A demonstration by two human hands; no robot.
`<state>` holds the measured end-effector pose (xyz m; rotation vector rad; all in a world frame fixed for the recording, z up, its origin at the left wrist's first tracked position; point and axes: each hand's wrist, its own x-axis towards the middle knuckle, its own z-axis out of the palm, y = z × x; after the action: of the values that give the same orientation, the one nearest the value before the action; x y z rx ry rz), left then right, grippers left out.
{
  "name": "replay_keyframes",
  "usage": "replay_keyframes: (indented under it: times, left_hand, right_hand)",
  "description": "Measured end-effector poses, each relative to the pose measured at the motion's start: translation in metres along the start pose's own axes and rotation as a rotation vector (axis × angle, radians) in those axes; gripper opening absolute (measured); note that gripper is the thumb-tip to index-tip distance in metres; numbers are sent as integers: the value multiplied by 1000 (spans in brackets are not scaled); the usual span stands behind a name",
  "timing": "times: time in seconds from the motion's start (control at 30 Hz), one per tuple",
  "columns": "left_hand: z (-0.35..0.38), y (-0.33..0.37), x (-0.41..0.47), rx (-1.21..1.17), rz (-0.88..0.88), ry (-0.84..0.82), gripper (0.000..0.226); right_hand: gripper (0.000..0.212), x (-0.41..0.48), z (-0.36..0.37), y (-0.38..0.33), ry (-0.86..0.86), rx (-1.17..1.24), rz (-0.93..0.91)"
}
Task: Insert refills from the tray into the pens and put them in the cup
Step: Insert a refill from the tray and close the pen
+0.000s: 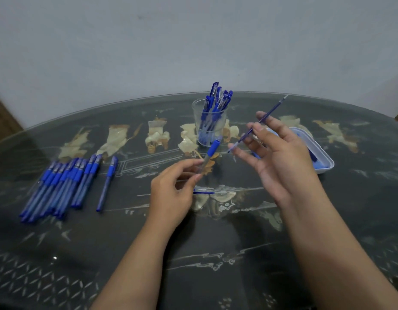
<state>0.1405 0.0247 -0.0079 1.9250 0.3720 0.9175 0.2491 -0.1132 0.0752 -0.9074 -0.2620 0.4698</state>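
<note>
Both forearms rise from the bottom edge of the frame, cut off there, over the dark patterned counter (216, 253). At lower centre the left hand (173, 191) has its fingers curled round the lower end of an uncapped pen (212, 149), so that end is hidden; the blue grip points up toward the cup. A pen cap (204, 191) lies on the counter just right of that hand, partly covered by it. The right hand (283, 159), right of centre, pinches a thin refill (272, 111) between thumb and fingers, its tip close to the pen's open end but apart from it. At the left lies a pile of pens (59, 184), blurred together, with a single pen (107, 182) beside it. Behind the right hand the white tray (327, 162) is mostly hidden, its blue contents indistinct. Farther back at centre, the clear cup (195, 113) holds several finished pens (216, 101).
</note>
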Motion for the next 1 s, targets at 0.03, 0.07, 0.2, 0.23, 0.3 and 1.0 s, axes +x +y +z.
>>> replay_keyframes:
  times: [0.03, 0.07, 0.2, 0.23, 0.3, 1.0]
  left_hand:
    - [0, 0, -1, 8, 14, -6, 43]
    - [0, 1, -1, 17, 27, -13, 45]
    - [1, 0, -1, 45, 72, -23, 51]
    - [1, 0, -1, 55, 80, -25, 52]
    - [1, 0, -1, 69, 99, -25, 52]
    - [3, -1, -3, 98, 168, 8, 46]
  right_hand:
    - [21, 1, -1, 0, -2, 13, -11]
    - [20, 2, -2, 1, -7, 25, -19]
    - [18, 4, -5, 3, -13, 70, -35]
    - [18, 5, -6, 3, -6, 75, -42]
    - [18, 5, -8, 3, 6, 67, -56]
    - [17, -2, -1, 13, -46, -444, -305]
